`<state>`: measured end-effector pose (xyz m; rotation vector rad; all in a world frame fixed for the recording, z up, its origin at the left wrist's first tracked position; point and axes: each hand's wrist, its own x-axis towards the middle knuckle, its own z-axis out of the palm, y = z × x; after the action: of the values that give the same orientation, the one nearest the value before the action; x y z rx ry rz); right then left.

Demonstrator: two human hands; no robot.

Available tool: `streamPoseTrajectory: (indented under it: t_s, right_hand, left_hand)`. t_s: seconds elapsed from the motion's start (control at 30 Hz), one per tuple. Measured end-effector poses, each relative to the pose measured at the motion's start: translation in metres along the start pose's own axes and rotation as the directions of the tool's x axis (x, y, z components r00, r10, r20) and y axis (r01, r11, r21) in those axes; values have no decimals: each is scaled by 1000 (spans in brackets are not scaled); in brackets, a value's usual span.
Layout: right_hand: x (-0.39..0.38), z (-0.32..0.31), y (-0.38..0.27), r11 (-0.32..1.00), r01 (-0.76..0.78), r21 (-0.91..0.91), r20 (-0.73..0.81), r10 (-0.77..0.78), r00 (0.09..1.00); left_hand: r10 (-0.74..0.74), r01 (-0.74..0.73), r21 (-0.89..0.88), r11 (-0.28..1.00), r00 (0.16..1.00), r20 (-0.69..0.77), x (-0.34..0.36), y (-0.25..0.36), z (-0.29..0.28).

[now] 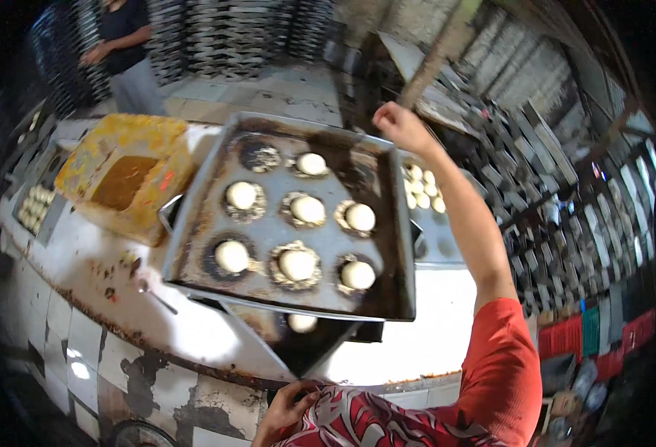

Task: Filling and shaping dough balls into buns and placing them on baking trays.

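My right hand [402, 127] is stretched out past the far right corner of a large dark metal baking tray [268, 223]. Its fingers are curled in, and whatever they may hold is hidden. Several pale round dough balls [308, 209] sit spaced in rows on the tray, most of them on dark or crusty round marks. One such mark at the far left of the tray is bare. My left hand [290, 406] rests low against my patterned red shirt, fingers laid on the cloth. No object shows in it.
A yellow, stained tub [127, 171] with brown liquid stands left of the tray. Another tray [298, 343] pokes out beneath. More dough balls lie on a tray [425, 186] at right and at far left. A person [123, 52] stands behind, near stacked racks [227, 37].
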<state>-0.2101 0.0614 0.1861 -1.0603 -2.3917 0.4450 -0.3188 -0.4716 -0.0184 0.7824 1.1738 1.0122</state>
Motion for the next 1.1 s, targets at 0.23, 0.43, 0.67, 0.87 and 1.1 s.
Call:
streamPoseTrajectory:
  t_s: [0.23,0.43,0.67,0.87,1.1]
  right_hand:
    - [-102,3,212,833,-252,-493,207,393,896]
    - [-107,94,279,695,-435,-573,-53,498,865]
    - [-179,20,173,791,-313,526,-3,369,929]
    - [-363,9,-72,820,363,443,-623,-10,782]
    - [-492,110,-290,483,449,751,244,-836,492]
  left_hand:
    - [-172,136,-280,951,979,-108,20,5,94]
    - [-184,124,-189,974,922,-340,9,12,155]
    - [-17,-92,-297,950,939,-343,-25,-9,165]
    - [399,-507,-641,576,859,-321,-43,-1,154]
    - [68,-636,-687,353,749,-659,-174,-42,81]
